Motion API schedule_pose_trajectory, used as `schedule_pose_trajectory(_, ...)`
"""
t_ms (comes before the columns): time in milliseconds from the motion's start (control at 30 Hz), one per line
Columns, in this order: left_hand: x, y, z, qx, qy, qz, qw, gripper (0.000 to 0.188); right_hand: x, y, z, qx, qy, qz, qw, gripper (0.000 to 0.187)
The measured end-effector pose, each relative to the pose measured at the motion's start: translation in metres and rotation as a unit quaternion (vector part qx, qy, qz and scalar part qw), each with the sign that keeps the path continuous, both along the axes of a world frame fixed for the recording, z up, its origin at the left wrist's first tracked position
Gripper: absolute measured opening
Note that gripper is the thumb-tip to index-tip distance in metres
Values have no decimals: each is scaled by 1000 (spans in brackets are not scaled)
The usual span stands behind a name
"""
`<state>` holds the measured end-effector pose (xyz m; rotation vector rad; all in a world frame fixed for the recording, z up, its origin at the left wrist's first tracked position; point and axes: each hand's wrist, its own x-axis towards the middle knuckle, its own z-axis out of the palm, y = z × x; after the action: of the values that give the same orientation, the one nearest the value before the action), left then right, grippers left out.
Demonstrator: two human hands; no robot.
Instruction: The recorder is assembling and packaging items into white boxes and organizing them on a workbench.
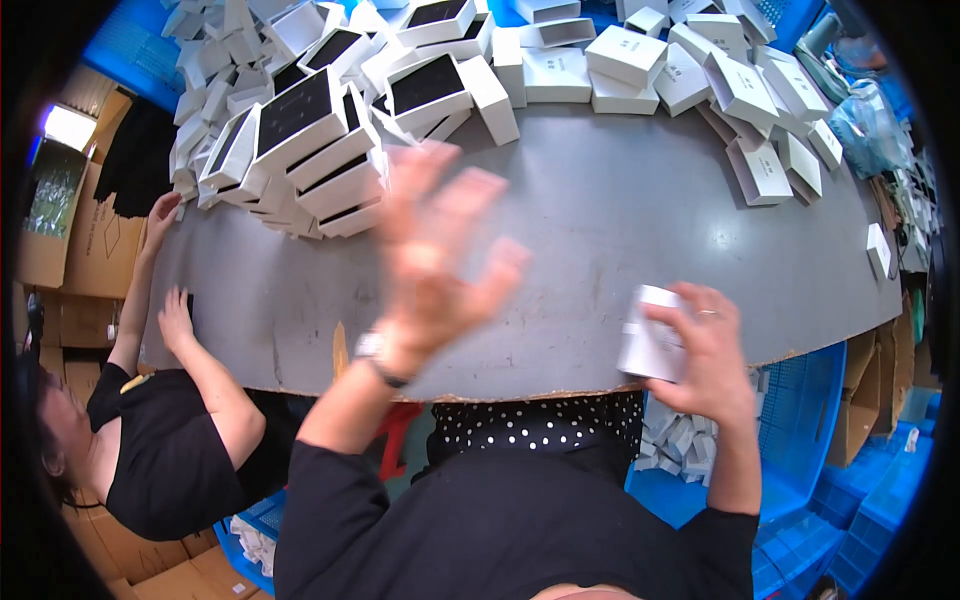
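Above the grey table (580, 220), my left hand (430, 260) is lifted with its fingers spread, blurred by motion, and nothing shows in it. Beyond it rises a stack of open white box trays (298, 122) with black inserts. At the table's near right edge my right hand (708, 350) grips a small white box (650, 350), thumb and fingers around its right side. Part of that box is hidden by the fingers. Toward the far right lie white box lids (626, 56) with small print, heaped loosely.
A person (170, 440) in black works at the table's left end, both hands on the surface. Below the right edge stands a blue crate (805, 400) with many small white boxes (680, 440). A lone white box (878, 250) lies near the right rim. Cardboard cartons (105, 235) stand at the left.
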<state>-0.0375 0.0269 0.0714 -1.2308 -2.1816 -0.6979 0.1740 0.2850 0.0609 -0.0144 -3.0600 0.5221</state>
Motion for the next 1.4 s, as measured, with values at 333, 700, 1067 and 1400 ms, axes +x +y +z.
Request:
schedule_pose_trajectory(333, -113, -55, 64, -51, -19, 327, 944, 51, -109, 196, -46, 126, 30, -409, 903, 93)
schedule_pose_trajectory(700, 52, -6, -25, -146, -149, -12, 978, 47, -29, 9, -25, 148, 53, -221, 962, 67)
schedule_pose_trajectory(1067, 46, 4, 6, -119, -520, -268, 802, 92, 10, -6, -43, -52, 167, -98, 980, 61)
schedule_pose_trajectory(1400, 68, 1, -33, -277, -225, -146, 923, 113, 5, -20, -46, -186, 125, 53, 973, 52)
